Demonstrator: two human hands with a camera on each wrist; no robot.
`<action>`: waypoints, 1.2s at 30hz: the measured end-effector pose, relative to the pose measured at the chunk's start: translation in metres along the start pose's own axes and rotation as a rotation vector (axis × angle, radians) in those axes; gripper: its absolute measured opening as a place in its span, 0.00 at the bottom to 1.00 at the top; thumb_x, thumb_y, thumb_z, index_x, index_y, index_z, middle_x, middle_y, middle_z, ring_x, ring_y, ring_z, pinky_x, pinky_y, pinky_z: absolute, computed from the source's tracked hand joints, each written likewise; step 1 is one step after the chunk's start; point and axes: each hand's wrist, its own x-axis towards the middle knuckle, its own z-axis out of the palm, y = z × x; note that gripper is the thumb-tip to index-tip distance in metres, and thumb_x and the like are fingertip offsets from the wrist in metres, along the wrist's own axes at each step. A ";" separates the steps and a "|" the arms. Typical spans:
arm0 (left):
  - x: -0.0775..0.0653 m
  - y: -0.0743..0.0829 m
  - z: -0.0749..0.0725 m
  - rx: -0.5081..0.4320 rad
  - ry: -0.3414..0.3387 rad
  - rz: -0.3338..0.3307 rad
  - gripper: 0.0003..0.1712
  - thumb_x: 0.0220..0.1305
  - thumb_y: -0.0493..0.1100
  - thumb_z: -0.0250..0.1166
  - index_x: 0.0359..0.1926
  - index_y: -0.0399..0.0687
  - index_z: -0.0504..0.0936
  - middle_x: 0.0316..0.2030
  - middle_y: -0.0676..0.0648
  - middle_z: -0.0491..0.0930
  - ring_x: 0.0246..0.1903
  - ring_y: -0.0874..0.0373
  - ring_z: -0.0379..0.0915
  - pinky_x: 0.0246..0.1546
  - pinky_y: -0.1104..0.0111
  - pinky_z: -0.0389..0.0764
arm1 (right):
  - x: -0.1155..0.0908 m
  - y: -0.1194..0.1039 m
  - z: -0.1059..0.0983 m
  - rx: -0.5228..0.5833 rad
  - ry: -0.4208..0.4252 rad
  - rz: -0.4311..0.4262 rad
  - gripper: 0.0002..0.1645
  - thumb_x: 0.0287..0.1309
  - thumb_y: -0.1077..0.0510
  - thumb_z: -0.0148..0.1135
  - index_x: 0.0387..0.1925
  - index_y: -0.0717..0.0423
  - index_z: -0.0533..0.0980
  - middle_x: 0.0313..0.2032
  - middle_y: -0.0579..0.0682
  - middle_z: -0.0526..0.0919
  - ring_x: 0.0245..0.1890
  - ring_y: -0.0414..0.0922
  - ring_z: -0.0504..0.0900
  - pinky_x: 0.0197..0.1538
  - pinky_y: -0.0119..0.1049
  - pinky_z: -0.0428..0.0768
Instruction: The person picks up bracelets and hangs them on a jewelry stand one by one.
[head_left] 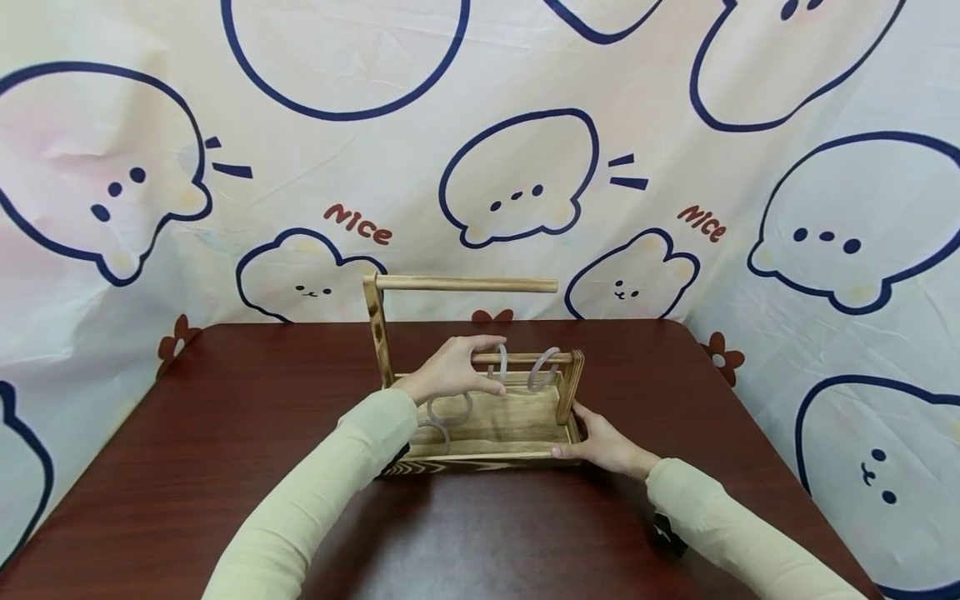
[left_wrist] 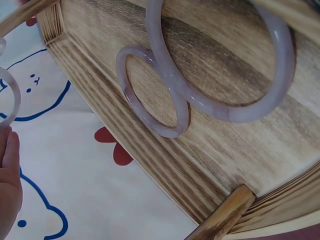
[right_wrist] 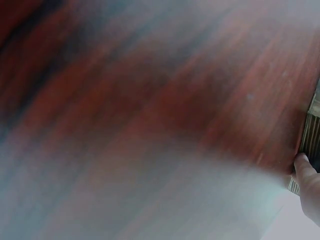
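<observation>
Bangle [head_left: 504,363], pale lilac: pinched in my left grip [head_left: 452,367] at the lower rod [head_left: 521,359]; threading I cannot confirm. Jewellery stand [head_left: 510,423]: right end clamped in my right grip [head_left: 606,442]. Advisable: bangle square to rod, stand braced.

I am at a dark red-brown table [head_left: 300,375] in what looks like a small screened-off nook, though I cannot tell whether it belongs to a home, an office or a studio. A creased pale cloth [head_left: 408,167] hangs beyond the far edge and turns forward at the far left and far right corners, walling me in with blue-outlined cartoon animals [head_left: 519,179], the word "Nice" [head_left: 357,225] and a red flower [head_left: 177,337] beside the far left corner. The smooth, shiny, wood-grained top suggests ordinary room furniture more than a workshop bench.
</observation>
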 end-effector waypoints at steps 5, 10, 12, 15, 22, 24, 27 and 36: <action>0.001 -0.001 0.000 0.009 -0.010 0.012 0.47 0.40 0.58 0.74 0.63 0.62 0.67 0.60 0.52 0.70 0.60 0.56 0.65 0.56 0.59 0.69 | 0.001 0.002 0.000 -0.013 0.004 0.010 0.64 0.44 0.43 0.70 0.70 0.65 0.42 0.69 0.63 0.48 0.69 0.56 0.47 0.65 0.55 0.55; 0.002 -0.002 0.000 -0.021 -0.031 0.026 0.47 0.40 0.57 0.75 0.64 0.61 0.66 0.61 0.52 0.69 0.59 0.57 0.67 0.57 0.59 0.70 | 0.001 0.003 0.000 -0.005 0.003 -0.008 0.63 0.44 0.44 0.70 0.69 0.66 0.42 0.69 0.63 0.48 0.69 0.56 0.47 0.65 0.54 0.56; 0.002 -0.002 0.001 -0.027 -0.036 0.027 0.48 0.40 0.57 0.75 0.65 0.61 0.65 0.61 0.52 0.68 0.59 0.57 0.67 0.57 0.59 0.69 | 0.001 0.003 -0.001 -0.003 0.003 -0.019 0.63 0.45 0.45 0.70 0.69 0.66 0.43 0.69 0.63 0.49 0.69 0.56 0.48 0.65 0.54 0.56; 0.002 -0.002 0.001 -0.021 -0.037 0.034 0.49 0.40 0.57 0.74 0.65 0.61 0.64 0.63 0.52 0.66 0.61 0.56 0.65 0.57 0.58 0.69 | 0.001 0.003 -0.001 0.003 0.004 -0.025 0.63 0.45 0.45 0.70 0.69 0.66 0.43 0.69 0.63 0.49 0.69 0.56 0.48 0.65 0.54 0.56; 0.000 0.001 -0.001 -0.030 -0.030 0.044 0.46 0.42 0.56 0.74 0.64 0.63 0.65 0.63 0.55 0.66 0.62 0.58 0.62 0.58 0.58 0.67 | 0.000 0.002 -0.001 0.004 0.003 -0.005 0.63 0.44 0.45 0.70 0.69 0.65 0.43 0.69 0.63 0.49 0.69 0.56 0.48 0.65 0.54 0.56; 0.000 0.002 -0.002 -0.035 -0.028 0.051 0.45 0.42 0.56 0.74 0.64 0.64 0.66 0.62 0.55 0.67 0.62 0.58 0.62 0.58 0.58 0.67 | -0.001 0.001 -0.002 0.004 0.001 0.003 0.63 0.45 0.45 0.70 0.70 0.65 0.43 0.69 0.63 0.48 0.69 0.56 0.48 0.65 0.54 0.56; -0.001 0.004 -0.002 -0.036 -0.010 0.053 0.44 0.42 0.55 0.74 0.63 0.65 0.67 0.61 0.55 0.68 0.61 0.58 0.63 0.59 0.58 0.67 | -0.001 0.000 -0.002 0.004 0.002 0.017 0.63 0.45 0.44 0.70 0.70 0.65 0.43 0.69 0.63 0.48 0.69 0.57 0.47 0.65 0.55 0.56; -0.004 0.005 -0.010 -0.072 0.022 0.076 0.42 0.45 0.53 0.73 0.63 0.60 0.68 0.62 0.52 0.68 0.62 0.55 0.62 0.61 0.59 0.65 | 0.000 0.003 -0.002 0.001 -0.005 0.012 0.63 0.45 0.44 0.70 0.70 0.65 0.42 0.69 0.63 0.47 0.69 0.57 0.46 0.65 0.56 0.55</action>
